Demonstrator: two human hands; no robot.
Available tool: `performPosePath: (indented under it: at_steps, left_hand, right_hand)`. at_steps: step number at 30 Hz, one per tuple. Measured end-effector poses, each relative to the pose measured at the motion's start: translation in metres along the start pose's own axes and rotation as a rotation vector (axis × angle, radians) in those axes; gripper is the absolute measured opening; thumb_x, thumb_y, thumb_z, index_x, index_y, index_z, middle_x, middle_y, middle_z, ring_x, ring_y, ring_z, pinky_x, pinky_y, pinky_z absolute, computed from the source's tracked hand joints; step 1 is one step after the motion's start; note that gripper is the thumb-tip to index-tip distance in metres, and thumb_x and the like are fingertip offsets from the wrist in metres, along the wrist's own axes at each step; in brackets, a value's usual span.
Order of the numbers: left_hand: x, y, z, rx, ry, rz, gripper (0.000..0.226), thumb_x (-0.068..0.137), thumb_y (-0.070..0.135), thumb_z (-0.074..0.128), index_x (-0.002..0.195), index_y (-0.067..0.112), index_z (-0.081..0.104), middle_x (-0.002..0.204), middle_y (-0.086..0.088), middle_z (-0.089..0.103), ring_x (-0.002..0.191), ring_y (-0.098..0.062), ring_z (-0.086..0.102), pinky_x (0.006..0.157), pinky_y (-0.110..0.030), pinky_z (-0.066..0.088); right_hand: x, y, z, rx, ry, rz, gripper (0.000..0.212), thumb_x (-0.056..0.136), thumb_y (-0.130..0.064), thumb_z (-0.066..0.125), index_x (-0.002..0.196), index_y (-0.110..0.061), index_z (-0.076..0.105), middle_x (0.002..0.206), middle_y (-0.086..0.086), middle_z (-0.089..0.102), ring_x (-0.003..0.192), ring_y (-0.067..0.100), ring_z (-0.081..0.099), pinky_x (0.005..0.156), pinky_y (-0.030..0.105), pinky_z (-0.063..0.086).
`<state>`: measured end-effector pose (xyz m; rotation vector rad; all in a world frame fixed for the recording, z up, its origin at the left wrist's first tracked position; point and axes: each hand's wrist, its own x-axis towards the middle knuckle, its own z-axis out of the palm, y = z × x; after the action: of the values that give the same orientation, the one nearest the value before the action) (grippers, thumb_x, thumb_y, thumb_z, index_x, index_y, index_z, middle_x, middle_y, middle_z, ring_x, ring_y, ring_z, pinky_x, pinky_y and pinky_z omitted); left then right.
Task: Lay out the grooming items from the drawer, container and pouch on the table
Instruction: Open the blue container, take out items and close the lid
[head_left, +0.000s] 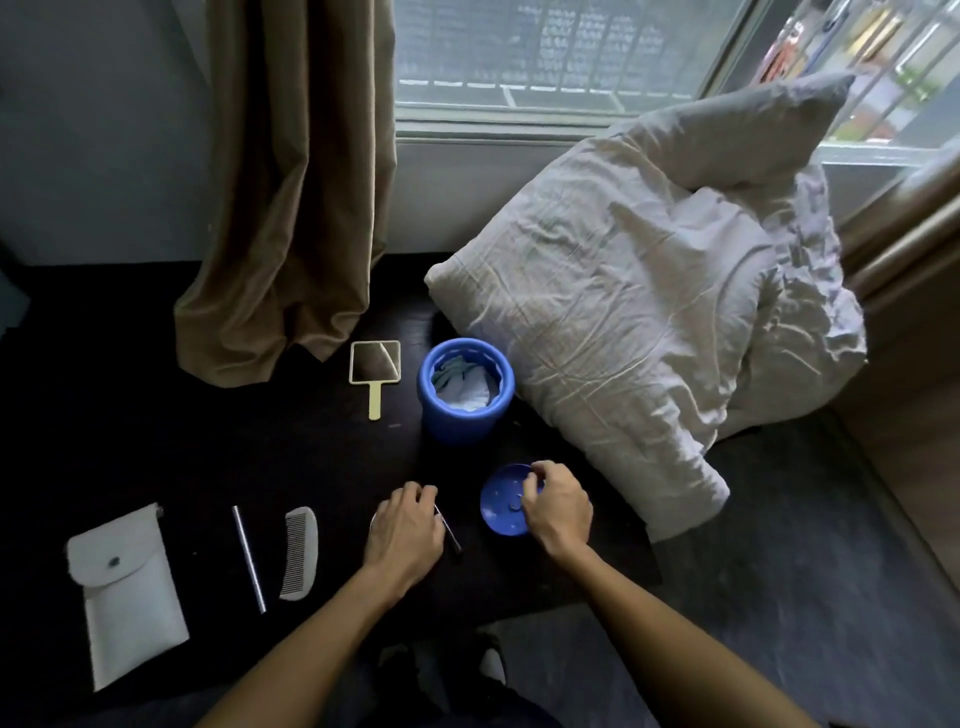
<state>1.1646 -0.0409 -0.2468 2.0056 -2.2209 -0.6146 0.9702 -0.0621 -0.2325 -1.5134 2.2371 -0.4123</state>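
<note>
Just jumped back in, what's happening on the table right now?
The person's right hand grips the blue lid in front of the open blue container, which has cloth inside. The left hand holds a thin metal tool against the table. A hand mirror, comb, metal rod and white pouch lie spread out.

Cool daylight is coming in through the window (545, 57) at the top and is leaving the room dim overall. The pillow (623, 291) is catching that light on its upper creases, while the dark table (130, 415) is sinking almost to black and swallowing any shadows. The blue container (457, 421) and blue lid (497, 506) are showing muted colour, and the metal rod (248, 558) is carrying a thin glint. The wide lens is bending the curtain (291, 182) and the frame edges outward. Fine detail is smearing softly, and the thin tool (449, 531) under the left hand (402, 527) is perhaps slightly motion-blurred.
</note>
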Motion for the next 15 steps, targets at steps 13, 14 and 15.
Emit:
performPosePath:
  at_steps: [13, 14, 15]
  left_hand:
    - [0.011, 0.019, 0.011, -0.027, -0.050, 0.053, 0.031, 0.088, 0.024, 0.050, 0.116, 0.010, 0.055, 0.112, -0.009, 0.058, 0.103, -0.029, 0.055, 0.086, -0.041, 0.046]
    - [0.012, 0.019, 0.011, -0.010, -0.052, 0.052, 0.031, 0.088, 0.024, 0.050, 0.116, 0.011, 0.056, 0.111, -0.009, 0.058, 0.102, -0.029, 0.056, 0.086, -0.041, 0.046]
    - [0.012, 0.019, 0.010, 0.006, -0.050, 0.053, 0.031, 0.088, 0.024, 0.051, 0.115, 0.011, 0.056, 0.110, -0.009, 0.059, 0.100, -0.029, 0.056, 0.084, -0.041, 0.046]
  right_hand:
    - [0.023, 0.031, 0.009, 0.420, -0.289, 0.447, 0.037, 0.076, -0.008, 0.042, 0.088, -0.025, 0.073, 0.093, 0.003, 0.074, 0.090, 0.024, 0.068, 0.082, 0.032, 0.052]
    - [0.023, 0.028, 0.008, 0.449, -0.293, 0.401, 0.041, 0.074, -0.003, 0.042, 0.087, -0.025, 0.074, 0.091, 0.001, 0.075, 0.088, 0.021, 0.068, 0.082, 0.031, 0.053]
    - [0.022, 0.026, 0.008, 0.482, -0.308, 0.363, 0.044, 0.073, 0.002, 0.041, 0.087, -0.023, 0.075, 0.089, 0.001, 0.075, 0.086, 0.019, 0.068, 0.080, 0.029, 0.053]
